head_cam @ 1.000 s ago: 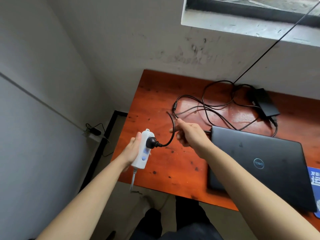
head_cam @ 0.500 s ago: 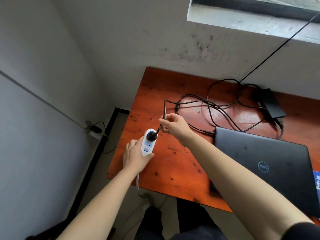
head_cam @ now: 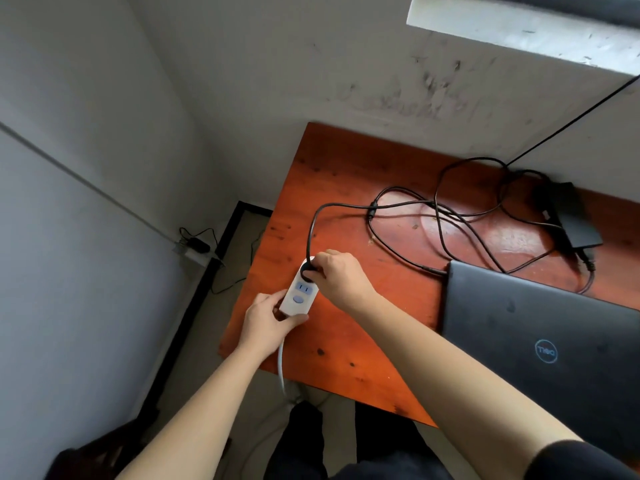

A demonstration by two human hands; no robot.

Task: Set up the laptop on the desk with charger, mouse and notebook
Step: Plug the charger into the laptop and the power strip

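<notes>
A white power strip (head_cam: pixel 298 295) lies on the left part of the orange-red desk (head_cam: pixel 346 161), and my left hand (head_cam: pixel 268 320) grips its near end. My right hand (head_cam: pixel 341 277) pinches the black charger plug (head_cam: pixel 307 270), which sits in the strip's far socket. The black cable (head_cam: pixel 408 233) loops across the desk to the black charger brick (head_cam: pixel 573 216) at the back right. A closed black laptop (head_cam: pixel 540 344) lies at the right, with a cable end at its left back corner. No mouse or notebook is in view.
A grey wall stands behind the desk, with a window ledge (head_cam: pixel 519 29) above. A wall socket with a small black plug (head_cam: pixel 197 244) is low on the left wall. The strip's white cord (head_cam: pixel 282 368) hangs off the desk's front edge toward my dark trousers (head_cam: pixel 304 441).
My left hand has brought the power strip from off the desk's edge down onto the desk. My right hand has slid from the cable down onto the plug.
</notes>
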